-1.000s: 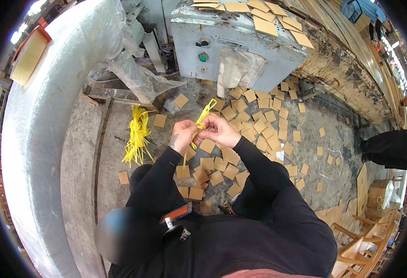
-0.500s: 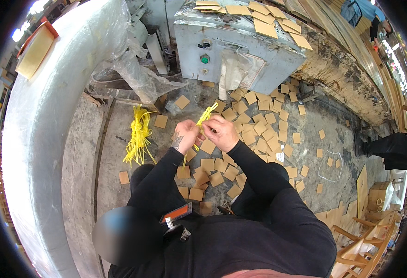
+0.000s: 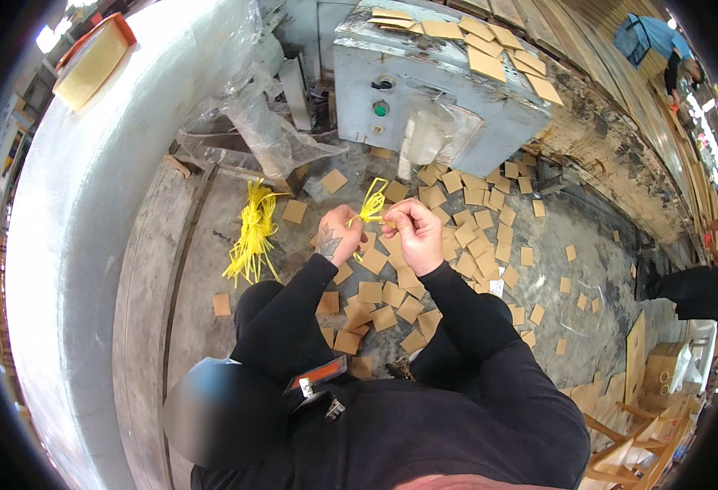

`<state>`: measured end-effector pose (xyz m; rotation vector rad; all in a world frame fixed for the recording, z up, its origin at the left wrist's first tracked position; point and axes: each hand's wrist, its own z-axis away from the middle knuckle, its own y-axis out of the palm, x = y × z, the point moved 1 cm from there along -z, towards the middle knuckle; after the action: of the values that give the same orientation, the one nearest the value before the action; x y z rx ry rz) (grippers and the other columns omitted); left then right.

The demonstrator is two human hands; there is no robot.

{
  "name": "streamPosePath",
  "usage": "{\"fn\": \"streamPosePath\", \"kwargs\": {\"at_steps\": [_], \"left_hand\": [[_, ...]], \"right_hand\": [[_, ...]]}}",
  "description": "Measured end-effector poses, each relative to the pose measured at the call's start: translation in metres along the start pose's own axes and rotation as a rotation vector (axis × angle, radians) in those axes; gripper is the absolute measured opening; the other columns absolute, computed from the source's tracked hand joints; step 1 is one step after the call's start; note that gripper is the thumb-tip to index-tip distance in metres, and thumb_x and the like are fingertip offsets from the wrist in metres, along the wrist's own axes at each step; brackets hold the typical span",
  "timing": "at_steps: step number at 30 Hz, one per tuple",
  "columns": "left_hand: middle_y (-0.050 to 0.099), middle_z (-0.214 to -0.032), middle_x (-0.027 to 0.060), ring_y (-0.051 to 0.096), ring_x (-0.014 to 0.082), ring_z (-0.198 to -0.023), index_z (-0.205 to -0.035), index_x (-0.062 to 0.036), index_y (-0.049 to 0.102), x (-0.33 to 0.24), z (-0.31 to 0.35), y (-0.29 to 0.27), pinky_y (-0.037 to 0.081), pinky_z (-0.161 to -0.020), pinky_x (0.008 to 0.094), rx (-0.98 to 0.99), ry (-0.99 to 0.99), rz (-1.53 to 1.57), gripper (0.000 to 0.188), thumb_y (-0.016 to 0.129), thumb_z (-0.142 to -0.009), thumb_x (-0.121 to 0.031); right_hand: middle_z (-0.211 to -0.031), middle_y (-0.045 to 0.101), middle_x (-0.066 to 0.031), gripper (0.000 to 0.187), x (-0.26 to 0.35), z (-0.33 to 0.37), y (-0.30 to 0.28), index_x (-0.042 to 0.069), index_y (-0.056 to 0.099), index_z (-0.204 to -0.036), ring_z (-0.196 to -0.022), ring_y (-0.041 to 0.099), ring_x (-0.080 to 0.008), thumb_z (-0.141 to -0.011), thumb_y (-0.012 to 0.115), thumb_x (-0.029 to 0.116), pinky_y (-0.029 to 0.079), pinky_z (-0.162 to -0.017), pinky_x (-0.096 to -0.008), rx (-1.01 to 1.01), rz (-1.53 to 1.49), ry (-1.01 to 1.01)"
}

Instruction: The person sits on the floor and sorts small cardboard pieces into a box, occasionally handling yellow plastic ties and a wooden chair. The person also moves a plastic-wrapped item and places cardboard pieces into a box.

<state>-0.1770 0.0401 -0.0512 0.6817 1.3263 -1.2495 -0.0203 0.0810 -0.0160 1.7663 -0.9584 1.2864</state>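
both hands lifted slightly since a second ago; left hand (image 3: 336, 234) and right hand (image 3: 412, 231) pinch thin yellow plastic strip (image 3: 372, 204) closed-fingered, above scattered tan cardboard squares (image 3: 465, 233) mid concrete floor (image 3: 196, 245); tying looks underway

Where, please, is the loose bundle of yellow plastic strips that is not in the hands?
In the head view, the loose bundle of yellow plastic strips lies on the concrete floor, on the person's left, beside the left hand and below crumpled clear plastic sheeting.

A thin yellow plastic strip (image 3: 371, 204), bent into loose loops, is pinched between both hands above a floor strewn with small square tan cardboard pieces (image 3: 465, 237).
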Motion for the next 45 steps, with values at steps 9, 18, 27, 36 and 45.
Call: {"fn": "streamPosePath", "kwargs": {"at_steps": [9,18,27,36,45], "left_hand": [[0.066,-0.07,0.0202,0.067,0.0333,-0.069,-0.082,0.001,0.066,0.094,-0.074,-0.136,0.052,-0.062,0.0415,0.142,-0.013,-0.829,0.028,0.055,-0.079,-0.025],[0.016,-0.152,0.0303,0.022,0.044,-0.14,-0.152,-0.0059,0.012,0.217,-0.029,-0.204,0.026,-0.113,0.0445,-0.271,-0.198,-0.476,0.099,0.065,-0.081,-0.052],[0.008,-0.158,0.0185,0.009,0.0435,-0.144,-0.153,-0.0259,0.013,0.33,0.165,-0.212,0.026,-0.106,0.0656,-0.66,-1.012,-0.476,0.097,0.066,-0.075,-0.052],[0.011,-0.157,0.0189,0.009,0.0395,-0.144,-0.15,-0.0201,0.022,0.319,0.105,-0.102,0.019,-0.108,0.0646,-0.242,-0.772,-0.487,0.084,0.054,-0.084,-0.06],[0.007,-0.156,0.0246,0.006,0.0519,-0.141,-0.152,-0.0202,0.017,0.317,0.223,-0.148,0.023,-0.11,0.0592,-0.838,-1.312,-0.421,0.097,0.065,-0.076,-0.055]], "right_hand": [[-0.119,0.061,-0.0163,0.047,-0.026,-0.004,-0.005,0.006,0.054,-0.128,-0.092,0.066,-0.0259,-0.085,0.07,0.018,0.053,-0.079,-0.0349,0.314,0.595,0.157],[-0.115,0.064,-0.0194,0.051,-0.099,0.017,-0.027,0.004,0.054,-0.128,-0.095,0.067,-0.0303,-0.084,0.069,0.023,0.053,-0.082,-0.0373,0.634,0.844,0.293],[-0.104,0.067,-0.0187,0.057,-0.155,0.055,-0.042,0.006,0.054,-0.13,-0.082,0.068,-0.0288,-0.081,0.071,0.027,0.054,-0.075,-0.0377,0.921,1.037,0.615],[-0.104,0.067,-0.0173,0.054,-0.165,0.075,-0.04,0.004,0.053,-0.131,-0.084,0.069,-0.0263,-0.084,0.07,0.024,0.054,-0.073,-0.0359,1.015,1.061,0.697],[-0.113,0.064,-0.0195,0.058,-0.186,0.076,-0.036,0.008,0.049,-0.136,-0.081,0.068,-0.0222,-0.083,0.071,0.015,0.054,-0.07,-0.0323,1.038,0.854,0.745]]}}
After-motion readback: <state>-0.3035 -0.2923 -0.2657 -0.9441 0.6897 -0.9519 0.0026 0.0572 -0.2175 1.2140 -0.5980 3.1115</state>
